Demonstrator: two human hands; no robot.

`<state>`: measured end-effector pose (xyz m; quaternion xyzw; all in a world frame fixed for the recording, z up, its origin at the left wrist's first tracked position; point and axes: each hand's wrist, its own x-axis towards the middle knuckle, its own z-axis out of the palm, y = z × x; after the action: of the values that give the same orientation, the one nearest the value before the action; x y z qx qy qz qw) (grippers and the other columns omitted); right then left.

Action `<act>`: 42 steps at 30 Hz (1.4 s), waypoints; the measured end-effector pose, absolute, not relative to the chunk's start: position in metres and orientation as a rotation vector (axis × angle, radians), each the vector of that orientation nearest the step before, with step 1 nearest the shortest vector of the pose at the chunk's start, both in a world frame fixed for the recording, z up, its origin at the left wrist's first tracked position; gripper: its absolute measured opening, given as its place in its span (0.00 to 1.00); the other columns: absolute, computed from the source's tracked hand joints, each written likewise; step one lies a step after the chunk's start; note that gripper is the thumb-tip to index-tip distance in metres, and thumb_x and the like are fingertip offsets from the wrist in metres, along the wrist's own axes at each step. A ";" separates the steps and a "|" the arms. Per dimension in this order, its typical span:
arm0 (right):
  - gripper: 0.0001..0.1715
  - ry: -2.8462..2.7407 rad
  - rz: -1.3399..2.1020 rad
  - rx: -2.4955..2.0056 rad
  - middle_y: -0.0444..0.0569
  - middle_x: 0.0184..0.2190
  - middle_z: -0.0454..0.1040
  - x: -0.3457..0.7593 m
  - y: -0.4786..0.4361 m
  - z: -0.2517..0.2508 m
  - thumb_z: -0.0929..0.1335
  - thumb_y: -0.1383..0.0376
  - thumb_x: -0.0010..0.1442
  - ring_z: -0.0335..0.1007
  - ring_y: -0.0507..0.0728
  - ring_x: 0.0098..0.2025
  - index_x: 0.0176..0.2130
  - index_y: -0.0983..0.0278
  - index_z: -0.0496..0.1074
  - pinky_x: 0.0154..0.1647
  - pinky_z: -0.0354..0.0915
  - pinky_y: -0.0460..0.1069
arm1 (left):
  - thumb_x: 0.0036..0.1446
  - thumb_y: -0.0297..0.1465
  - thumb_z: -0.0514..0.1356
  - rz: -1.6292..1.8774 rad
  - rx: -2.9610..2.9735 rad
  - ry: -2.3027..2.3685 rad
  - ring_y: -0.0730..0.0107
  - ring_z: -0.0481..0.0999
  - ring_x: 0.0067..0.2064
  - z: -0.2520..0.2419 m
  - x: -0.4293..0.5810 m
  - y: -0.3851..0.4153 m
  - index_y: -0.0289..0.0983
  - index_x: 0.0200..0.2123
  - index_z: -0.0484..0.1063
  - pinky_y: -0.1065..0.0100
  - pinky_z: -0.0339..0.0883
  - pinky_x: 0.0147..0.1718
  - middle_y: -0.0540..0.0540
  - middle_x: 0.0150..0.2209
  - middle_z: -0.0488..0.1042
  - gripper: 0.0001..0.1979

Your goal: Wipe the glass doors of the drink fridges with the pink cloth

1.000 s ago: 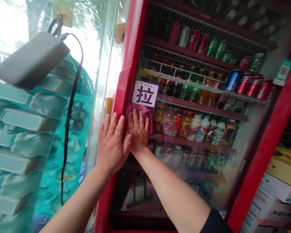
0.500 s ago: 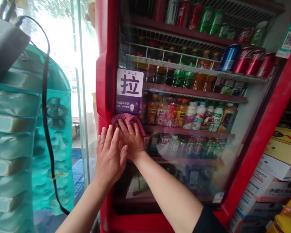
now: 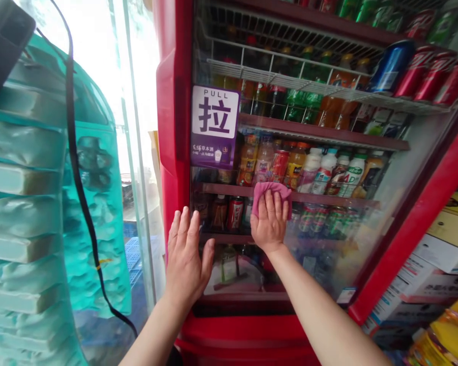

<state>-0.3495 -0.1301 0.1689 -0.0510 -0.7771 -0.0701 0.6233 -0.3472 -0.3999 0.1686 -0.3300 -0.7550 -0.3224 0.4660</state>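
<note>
My right hand [image 3: 270,222] lies flat over a pink cloth [image 3: 258,199], pressing it to the glass door [image 3: 217,175] of a red-framed drinks cooler, in front of a shelf edge. Its fingers point up and the cloth shows around them. My left hand [image 3: 188,256] is raised at the door's left edge, fingers stretched and thumb apart, holding nothing; whether it touches the door is hard to tell. Above it a purple and white PULL sign [image 3: 215,127] is stuck on the glass.
Bottles [image 3: 295,165] and cans [image 3: 399,68] stand on shelves behind the glass. The red frame [image 3: 175,127] runs down the left. Turquoise wrapped packs [image 3: 23,178] and a black cable [image 3: 74,147] are at the far left. Cardboard boxes [image 3: 438,262] are stacked at the right.
My right hand has moved right across the glass with the cloth, from beneath the sign. My left hand, formerly overlapping it, is now apart and slightly farther right in view. The view has shifted.
</note>
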 end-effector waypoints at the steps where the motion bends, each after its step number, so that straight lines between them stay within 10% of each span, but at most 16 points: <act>1: 0.40 -1.761 -0.120 -0.158 0.66 0.77 0.63 -0.353 -0.138 0.167 0.63 0.56 0.75 0.50 0.75 0.82 0.79 0.67 0.60 0.80 0.48 0.77 | 0.73 0.34 0.60 -0.800 -0.812 -1.852 0.44 0.45 0.84 0.168 -0.347 -0.403 0.42 0.82 0.44 0.36 0.53 0.78 0.33 0.82 0.50 0.42; 16: 0.37 -2.165 -0.216 0.462 0.41 0.82 0.51 -0.377 -0.219 0.153 0.59 0.57 0.80 0.53 0.59 0.81 0.82 0.55 0.50 0.85 0.49 0.61 | 0.73 0.37 0.61 -0.773 -0.818 -1.900 0.41 0.45 0.84 0.165 -0.350 -0.390 0.42 0.83 0.45 0.36 0.49 0.78 0.33 0.83 0.47 0.42; 35: 0.35 -1.830 -0.447 0.014 0.58 0.72 0.73 -0.291 -0.011 0.150 0.63 0.51 0.75 0.59 0.67 0.78 0.73 0.61 0.70 0.82 0.47 0.67 | 0.73 0.37 0.61 -0.750 -0.976 -1.917 0.41 0.43 0.84 0.157 -0.341 -0.317 0.44 0.83 0.41 0.34 0.50 0.78 0.33 0.83 0.45 0.44; 42: 0.45 -1.670 -0.377 -0.266 0.66 0.79 0.57 -0.305 -0.001 0.242 0.59 0.51 0.74 0.46 0.70 0.84 0.78 0.73 0.59 0.83 0.46 0.69 | 0.72 0.38 0.61 -0.802 -0.906 -1.870 0.39 0.45 0.83 0.172 -0.355 -0.339 0.46 0.83 0.42 0.32 0.50 0.77 0.35 0.83 0.45 0.44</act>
<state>-0.3051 -0.0005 0.2419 -0.1169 -0.7344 -0.1656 0.6477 -0.3552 -0.3390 0.1723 -0.3649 -0.7534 -0.3231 0.4414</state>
